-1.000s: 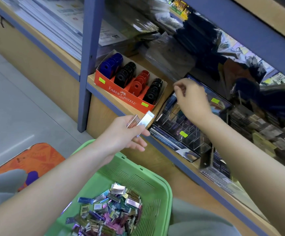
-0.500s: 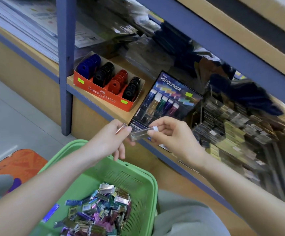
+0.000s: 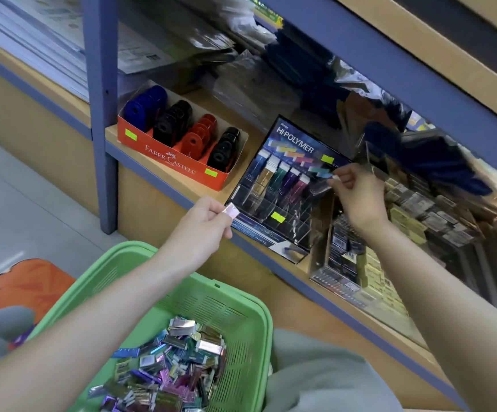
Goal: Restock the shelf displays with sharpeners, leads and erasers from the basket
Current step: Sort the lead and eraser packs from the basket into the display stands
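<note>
Green plastic mesh forms the basket (image 3: 211,307) at the near left, and a loose heap of lead cases (image 3: 176,361) lies in its bottom: small flat rectangles, shiny, in pink, purple, teal and silver. Farther off on the shelf (image 3: 188,187), an orange cardboard tray (image 3: 167,157) carries rows of blue, black and red sharpeners (image 3: 182,126).

Right of it, the left hand (image 3: 205,221) pinches a pink case (image 3: 232,211) between thumb and forefinger, just in front of the shelf edge. Next comes the dark slotted lead display (image 3: 283,173), with several coloured cases standing upright in its far row and the near slots looking bare.

The right hand (image 3: 357,197) pinches a greyish translucent case (image 3: 320,188) by its white-capped end, over the right side of the display. Whether it touches a slot I cannot tell.

These cases are probably very light and stiff, with a slick skin, and the leads inside are brittle. A fingertip pinch on the flat faces near one end should suit, leaving the other end free to slide in without being forced.
</note>
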`<action>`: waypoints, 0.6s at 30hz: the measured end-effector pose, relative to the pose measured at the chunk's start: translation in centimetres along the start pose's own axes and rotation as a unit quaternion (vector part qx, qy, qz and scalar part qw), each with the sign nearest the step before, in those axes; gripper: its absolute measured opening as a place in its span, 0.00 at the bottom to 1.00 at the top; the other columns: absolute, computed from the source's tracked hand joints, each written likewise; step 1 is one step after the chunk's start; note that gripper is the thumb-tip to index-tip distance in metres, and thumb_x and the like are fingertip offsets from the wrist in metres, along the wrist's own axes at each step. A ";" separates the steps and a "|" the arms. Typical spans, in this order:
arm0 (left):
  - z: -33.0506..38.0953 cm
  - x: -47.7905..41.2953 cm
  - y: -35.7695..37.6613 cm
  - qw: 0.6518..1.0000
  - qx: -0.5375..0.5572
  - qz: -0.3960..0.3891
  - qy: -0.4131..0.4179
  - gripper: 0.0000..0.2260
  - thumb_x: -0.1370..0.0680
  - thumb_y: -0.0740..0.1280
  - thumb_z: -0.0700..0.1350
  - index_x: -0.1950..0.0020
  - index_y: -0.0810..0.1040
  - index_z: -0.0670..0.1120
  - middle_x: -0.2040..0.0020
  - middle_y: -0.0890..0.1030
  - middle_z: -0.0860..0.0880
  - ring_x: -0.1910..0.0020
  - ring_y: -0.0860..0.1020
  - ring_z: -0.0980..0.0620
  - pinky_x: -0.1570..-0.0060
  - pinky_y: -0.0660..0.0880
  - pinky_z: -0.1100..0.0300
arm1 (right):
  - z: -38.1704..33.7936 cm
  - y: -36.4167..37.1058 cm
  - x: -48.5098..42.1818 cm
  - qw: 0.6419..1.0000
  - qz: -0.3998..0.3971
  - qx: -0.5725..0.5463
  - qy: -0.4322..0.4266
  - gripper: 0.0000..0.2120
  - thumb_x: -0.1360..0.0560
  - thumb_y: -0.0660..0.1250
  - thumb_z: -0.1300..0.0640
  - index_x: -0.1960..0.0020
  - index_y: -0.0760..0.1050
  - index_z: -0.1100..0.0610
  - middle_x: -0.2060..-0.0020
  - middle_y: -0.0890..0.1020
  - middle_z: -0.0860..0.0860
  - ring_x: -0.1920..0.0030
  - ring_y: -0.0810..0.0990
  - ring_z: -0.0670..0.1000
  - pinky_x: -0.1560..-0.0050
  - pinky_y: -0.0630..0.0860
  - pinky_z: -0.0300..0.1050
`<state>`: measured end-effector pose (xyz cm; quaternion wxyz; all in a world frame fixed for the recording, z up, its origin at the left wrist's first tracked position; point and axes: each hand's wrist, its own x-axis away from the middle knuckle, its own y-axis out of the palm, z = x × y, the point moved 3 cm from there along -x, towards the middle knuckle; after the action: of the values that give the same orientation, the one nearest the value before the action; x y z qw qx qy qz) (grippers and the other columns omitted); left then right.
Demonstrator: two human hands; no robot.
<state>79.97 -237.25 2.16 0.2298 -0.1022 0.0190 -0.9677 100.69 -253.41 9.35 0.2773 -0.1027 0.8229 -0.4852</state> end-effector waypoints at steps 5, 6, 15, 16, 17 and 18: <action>0.3 -0.5 0.2 1.000 0.008 -0.014 0.023 0.04 0.20 0.61 0.48 0.51 0.72 0.48 0.63 0.77 0.55 0.78 0.66 0.60 0.76 0.63 0.68 | 0.9 1.2 -1.1 1.000 -0.007 0.023 -0.011 0.08 0.24 0.68 0.60 0.47 0.77 0.61 0.58 0.77 0.51 0.57 0.74 0.49 0.55 0.67 0.37; 0.3 -0.6 0.3 0.999 0.010 -0.017 0.025 0.05 0.20 0.61 0.48 0.50 0.73 0.48 0.63 0.77 0.54 0.78 0.66 0.59 0.77 0.62 0.69 | 0.9 1.4 -1.4 1.000 -0.007 0.023 -0.016 0.07 0.24 0.68 0.60 0.47 0.77 0.61 0.58 0.78 0.52 0.57 0.75 0.49 0.55 0.67 0.38; -0.6 -1.3 0.5 1.000 0.019 -0.011 0.013 0.06 0.20 0.62 0.46 0.45 0.76 0.49 0.66 0.71 0.52 0.78 0.66 0.61 0.78 0.63 0.70 | 0.7 2.9 -2.5 0.994 -0.085 0.055 -0.048 0.04 0.24 0.67 0.63 0.49 0.78 0.61 0.65 0.76 0.46 0.62 0.74 0.44 0.54 0.70 0.40; -0.6 -1.4 0.6 1.000 0.022 -0.010 0.009 0.06 0.20 0.62 0.45 0.45 0.76 0.48 0.66 0.71 0.52 0.77 0.66 0.60 0.77 0.63 0.70 | 0.8 3.2 -2.6 0.993 -0.089 0.062 -0.046 0.05 0.24 0.68 0.63 0.49 0.78 0.61 0.64 0.76 0.47 0.60 0.75 0.46 0.53 0.72 0.42; -0.7 -1.5 0.6 1.000 0.025 -0.008 0.005 0.06 0.20 0.61 0.44 0.45 0.76 0.48 0.67 0.71 0.51 0.77 0.67 0.60 0.77 0.64 0.69 | 0.8 3.4 -2.6 0.993 -0.086 0.070 -0.043 0.05 0.25 0.68 0.63 0.48 0.77 0.61 0.64 0.76 0.47 0.59 0.76 0.48 0.52 0.73 0.44; -0.7 -1.5 0.7 1.000 0.029 -0.007 0.001 0.07 0.20 0.61 0.43 0.45 0.76 0.48 0.67 0.71 0.51 0.78 0.67 0.60 0.77 0.64 0.69 | 1.0 3.6 -2.6 0.993 -0.079 0.077 -0.039 0.06 0.25 0.68 0.63 0.48 0.77 0.61 0.63 0.77 0.47 0.57 0.77 0.50 0.51 0.76 0.47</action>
<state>81.47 -237.16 1.16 0.2254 -0.0951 -0.0093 -0.9696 103.76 -251.18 6.83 0.2772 -0.1648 0.7608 -0.5631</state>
